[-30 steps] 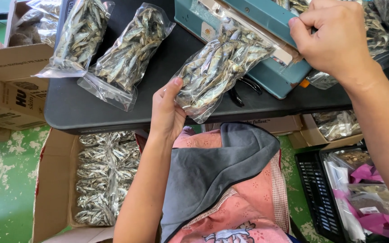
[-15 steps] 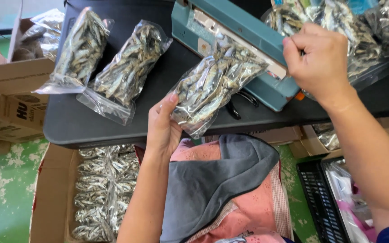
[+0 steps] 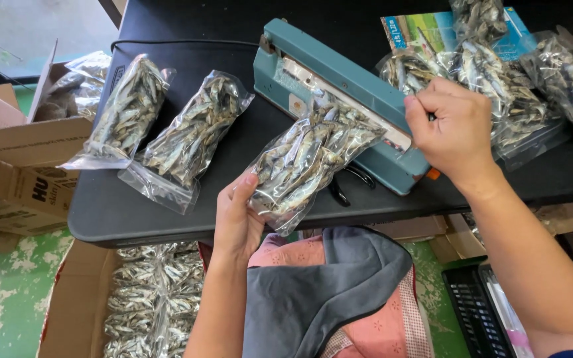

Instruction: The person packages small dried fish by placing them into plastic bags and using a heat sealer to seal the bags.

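Left hand: it cups the lower end of a clear bag of dried fish, thumb up along the plastic and fingers curled under it, so the bag is firmly in its grasp.
Right hand: it rests at the near end of the sealer bar, fingers bent and pinched together; it seems to hold the top edge of the same bag, though the plastic there is too clear and thin to be sure.
Bag of dried fish: it lies slanted, its bottom hanging over the near edge of the table and its open top laid across the jaw of the sealer.
Heat sealer: a teal bench unit set at an angle on the table, with a pale strip along its arm and a black cord running off from its far end.
Table: dark, with a rounded front edge.
Two filled bags: side by side on the left of the table, well apart from the hands.
Pile of bags: more fish packs heaped behind the right hand, near the sealer.
Cardboard box: on the floor below the left arm, with fish packs stacked inside.
Black crate: on the floor by the right arm.
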